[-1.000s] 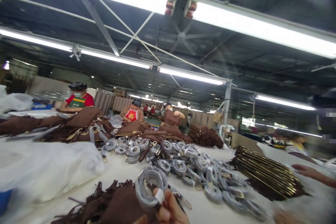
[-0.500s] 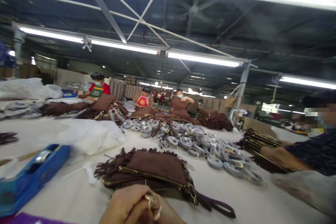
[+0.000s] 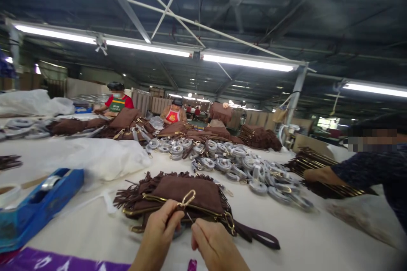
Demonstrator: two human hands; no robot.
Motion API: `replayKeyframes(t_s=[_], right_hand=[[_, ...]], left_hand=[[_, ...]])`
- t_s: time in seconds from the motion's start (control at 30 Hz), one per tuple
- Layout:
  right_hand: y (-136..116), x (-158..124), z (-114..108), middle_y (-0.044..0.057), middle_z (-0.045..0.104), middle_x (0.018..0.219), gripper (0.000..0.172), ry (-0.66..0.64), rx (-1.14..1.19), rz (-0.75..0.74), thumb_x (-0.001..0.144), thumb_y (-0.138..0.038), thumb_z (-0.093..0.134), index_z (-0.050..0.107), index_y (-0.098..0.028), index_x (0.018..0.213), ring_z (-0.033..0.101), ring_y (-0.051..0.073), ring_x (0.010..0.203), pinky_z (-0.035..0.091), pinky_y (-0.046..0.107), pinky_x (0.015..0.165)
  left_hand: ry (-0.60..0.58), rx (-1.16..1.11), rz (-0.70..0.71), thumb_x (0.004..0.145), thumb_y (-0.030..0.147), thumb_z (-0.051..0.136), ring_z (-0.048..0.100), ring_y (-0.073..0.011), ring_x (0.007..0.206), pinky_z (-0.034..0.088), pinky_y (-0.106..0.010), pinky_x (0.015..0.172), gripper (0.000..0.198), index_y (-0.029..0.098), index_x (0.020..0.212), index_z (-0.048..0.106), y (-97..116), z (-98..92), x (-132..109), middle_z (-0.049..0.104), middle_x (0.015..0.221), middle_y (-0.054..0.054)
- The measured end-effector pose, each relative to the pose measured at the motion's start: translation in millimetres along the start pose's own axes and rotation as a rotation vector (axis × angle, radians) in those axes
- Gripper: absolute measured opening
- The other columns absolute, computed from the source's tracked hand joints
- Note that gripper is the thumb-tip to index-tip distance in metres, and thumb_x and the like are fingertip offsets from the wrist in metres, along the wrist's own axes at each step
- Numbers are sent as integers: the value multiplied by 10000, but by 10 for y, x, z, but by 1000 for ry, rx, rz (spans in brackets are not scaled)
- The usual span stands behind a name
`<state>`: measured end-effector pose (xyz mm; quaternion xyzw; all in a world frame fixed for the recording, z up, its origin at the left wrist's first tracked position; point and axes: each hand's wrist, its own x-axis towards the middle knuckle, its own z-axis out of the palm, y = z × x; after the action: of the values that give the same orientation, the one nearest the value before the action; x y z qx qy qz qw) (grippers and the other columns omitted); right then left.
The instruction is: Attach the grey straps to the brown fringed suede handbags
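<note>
My left hand (image 3: 160, 228) is closed in a pinch at the base of a gold snap hook (image 3: 188, 198), which points up in front of the pouches. Close beside it, my right hand (image 3: 214, 239) is also pinched. A thin pale line runs from below the hook toward its fingertips; what those fingers grip is too small to name. Just behind both hands lies a small stack of brown fringed pouches (image 3: 193, 190) with gold zippers. Its dark wrist strap (image 3: 260, 238) trails to the right on the table.
At left stands a blue tape dispenser (image 3: 41, 211), with purple plastic (image 3: 63, 261) at the front edge. Coiled grey straps (image 3: 251, 163) are heaped behind the pouches. A co-worker's hand (image 3: 321, 175) rests on stacked pouches at right. White plastic sheeting (image 3: 104, 159) covers the back left.
My hands have come up and apart from one clasped shape, and the gold hook is raised above the fingers. The co-worker at right leans further in over the pouch stack.
</note>
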<state>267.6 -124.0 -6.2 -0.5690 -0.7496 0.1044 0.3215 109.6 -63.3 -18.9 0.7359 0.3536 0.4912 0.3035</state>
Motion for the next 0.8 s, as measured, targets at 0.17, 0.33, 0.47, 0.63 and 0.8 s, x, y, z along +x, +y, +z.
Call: replayKeyframes(t_s=[0.17,0.33,0.47,0.63,0.8], right_hand=[[-95,13,9,-22,462,468,462,-25,58,115,926,-320,323,525,-214,524,492,139,514,303,266,562],[-149,45,11,-26,419,457,491,-37,233,177,925,-398,335,508,-206,506,430,126,462,297,248,498],[-74,69,54,-34,402,428,575,-93,505,182,891,-605,332,496,-199,518,364,104,401,269,226,430],[-44,37,38,-41,397,416,639,-141,573,219,837,-725,333,506,-188,537,313,83,372,258,215,417],[23,18,92,-41,388,404,657,-124,554,227,868,-711,302,505,-188,527,339,90,372,269,220,424]], left_hand=[[18,119,112,870,278,514,537,-113,554,406,-178,566,194,215,689,549,-56,97,-37,573,594,50],[76,131,268,878,249,535,622,-125,634,466,-168,627,144,233,769,628,-159,203,-107,659,676,16],[60,19,369,890,248,512,676,-167,850,522,-200,791,216,238,1001,698,-232,235,-122,721,919,-67],[-113,-290,215,888,297,501,647,-208,1031,507,-269,919,269,220,1026,719,-80,193,-99,681,1139,-91],[-82,-231,48,883,355,519,621,-171,724,509,-236,694,322,169,648,636,107,246,-10,665,755,-51]])
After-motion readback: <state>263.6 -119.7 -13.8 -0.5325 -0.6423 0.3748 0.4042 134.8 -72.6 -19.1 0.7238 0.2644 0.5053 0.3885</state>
